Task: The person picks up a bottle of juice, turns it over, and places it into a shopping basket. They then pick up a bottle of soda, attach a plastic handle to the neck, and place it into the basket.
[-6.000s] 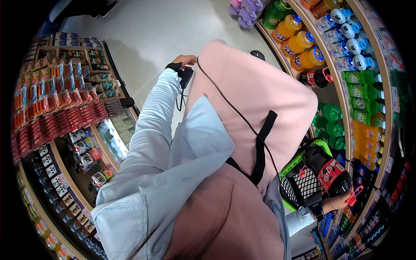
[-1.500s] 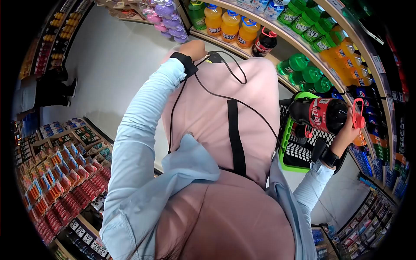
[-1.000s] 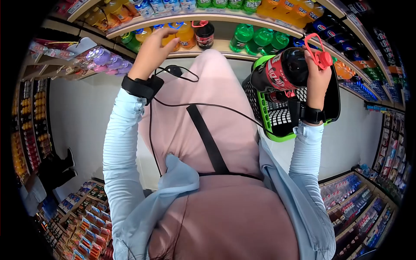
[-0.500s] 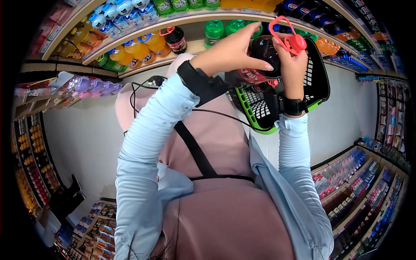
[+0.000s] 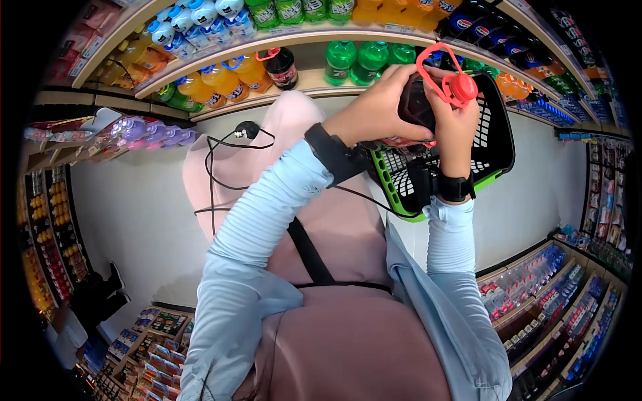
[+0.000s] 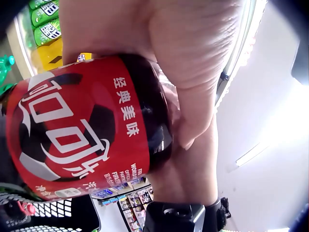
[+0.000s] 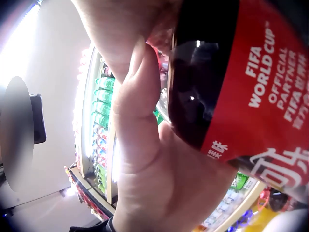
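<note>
A large cola bottle [image 5: 416, 108] with a red label is held tilted over the shopping basket [image 5: 498, 172], its red cap [image 5: 463, 87] and red carry loop toward the upper right. My right hand [image 5: 456, 127] grips it at the neck, just under the cap. Around the bottle's shoulder, my left hand [image 5: 374, 110] has its thumb on the near side. The label [image 6: 82, 130] shows large in the left wrist view, and the dark shoulder [image 7: 198, 72] in the right wrist view. Another bottle with a red cap [image 6: 29, 209] lies in the basket, mostly hidden.
Shelves ahead carry orange soda bottles [image 5: 224, 81], green bottles [image 5: 369, 63] and one more cola bottle [image 5: 281, 70]. A black cable [image 5: 212, 167] hangs across my lap. Another person's legs [image 5: 100, 294] are at the left, and more shelves [image 5: 555, 307] stand at the right.
My left hand has come from the far left across to the bottle and now holds it alongside my right hand. The view has turned toward the drinks shelf.
</note>
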`<action>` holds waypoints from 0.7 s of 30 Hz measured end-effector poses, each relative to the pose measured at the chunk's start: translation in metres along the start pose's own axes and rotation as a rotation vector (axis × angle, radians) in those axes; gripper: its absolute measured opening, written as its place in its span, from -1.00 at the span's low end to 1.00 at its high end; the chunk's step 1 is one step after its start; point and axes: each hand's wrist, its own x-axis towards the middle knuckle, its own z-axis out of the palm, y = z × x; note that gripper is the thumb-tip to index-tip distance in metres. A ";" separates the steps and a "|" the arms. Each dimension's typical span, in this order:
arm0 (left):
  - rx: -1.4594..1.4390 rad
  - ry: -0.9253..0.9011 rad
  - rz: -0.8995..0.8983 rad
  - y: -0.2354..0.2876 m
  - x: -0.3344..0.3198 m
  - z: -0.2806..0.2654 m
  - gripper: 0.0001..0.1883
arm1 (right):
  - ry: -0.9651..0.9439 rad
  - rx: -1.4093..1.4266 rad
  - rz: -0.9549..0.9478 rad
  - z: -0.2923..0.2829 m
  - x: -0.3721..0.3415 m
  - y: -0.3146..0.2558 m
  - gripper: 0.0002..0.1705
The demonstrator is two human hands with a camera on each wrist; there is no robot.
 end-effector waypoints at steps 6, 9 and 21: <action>0.010 0.038 0.002 -0.001 -0.004 0.004 -0.05 | -0.007 -0.014 0.001 -0.001 -0.001 0.004 -0.70; 0.015 0.067 0.019 0.001 -0.005 0.004 -0.05 | 0.005 -0.028 0.021 -0.001 -0.003 0.006 -0.70; -0.042 0.048 0.003 -0.001 -0.008 0.004 0.00 | 0.007 0.038 0.022 0.001 -0.009 0.002 -0.67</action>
